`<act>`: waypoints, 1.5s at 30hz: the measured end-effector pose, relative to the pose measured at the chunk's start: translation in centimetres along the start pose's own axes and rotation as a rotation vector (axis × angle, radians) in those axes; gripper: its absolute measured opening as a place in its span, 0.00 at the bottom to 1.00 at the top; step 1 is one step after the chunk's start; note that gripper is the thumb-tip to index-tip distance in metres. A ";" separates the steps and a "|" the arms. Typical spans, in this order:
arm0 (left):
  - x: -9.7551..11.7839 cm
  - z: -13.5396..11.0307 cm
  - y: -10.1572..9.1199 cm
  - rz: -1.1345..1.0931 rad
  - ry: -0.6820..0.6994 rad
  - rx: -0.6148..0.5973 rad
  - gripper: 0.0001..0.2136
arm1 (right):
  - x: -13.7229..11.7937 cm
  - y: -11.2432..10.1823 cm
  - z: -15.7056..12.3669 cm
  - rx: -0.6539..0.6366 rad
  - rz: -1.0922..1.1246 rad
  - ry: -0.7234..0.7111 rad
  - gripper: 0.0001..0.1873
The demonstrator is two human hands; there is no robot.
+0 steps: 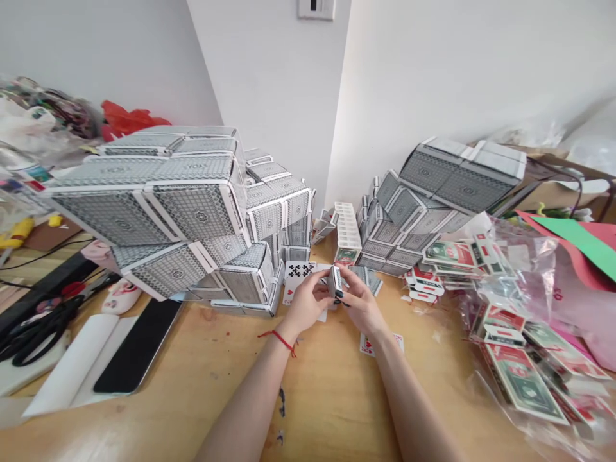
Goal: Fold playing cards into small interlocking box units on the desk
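Both hands meet over the middle of the wooden table around a small folded playing card with a patterned grey back. My left hand, with a red string at its wrist, grips the card from the left side. From the right, my right hand, with dark nail polish, holds its other side. Loose playing cards, among them a club card, lie face up under and beside the left hand. Another face-up card lies partly under the right forearm. Patterned cards lie just beyond the right hand.
Tall stacks of folded-card blocks stand at left and right. A row of card boxes stands between them. A black phone and scissors lie at left. Card packs in clear plastic fill the right side.
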State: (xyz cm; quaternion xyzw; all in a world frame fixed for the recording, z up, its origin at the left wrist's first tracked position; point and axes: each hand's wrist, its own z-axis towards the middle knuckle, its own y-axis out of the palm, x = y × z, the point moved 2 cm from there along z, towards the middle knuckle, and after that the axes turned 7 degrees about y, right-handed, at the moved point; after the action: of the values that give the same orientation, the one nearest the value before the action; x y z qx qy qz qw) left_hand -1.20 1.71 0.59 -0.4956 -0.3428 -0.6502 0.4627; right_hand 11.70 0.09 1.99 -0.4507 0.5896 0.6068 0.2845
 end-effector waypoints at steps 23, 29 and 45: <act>0.4 -0.4 0.4 0.517 0.217 0.036 0.27 | 1.4 -1.1 0.8 0.296 -0.255 -0.107 0.16; 0.2 -0.4 0.4 0.555 0.213 0.065 0.27 | 0.7 -0.5 0.3 0.380 -0.424 -0.159 0.14; 0.6 -0.3 0.3 0.614 0.242 0.061 0.28 | 1.4 -0.9 0.2 0.534 -0.600 -0.209 0.14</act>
State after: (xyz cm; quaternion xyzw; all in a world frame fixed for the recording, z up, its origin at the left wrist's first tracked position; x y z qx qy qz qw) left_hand -1.10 1.17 1.04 -0.4807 -0.1392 -0.5242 0.6890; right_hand 11.81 0.14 0.31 -0.4490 0.5369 0.3654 0.6137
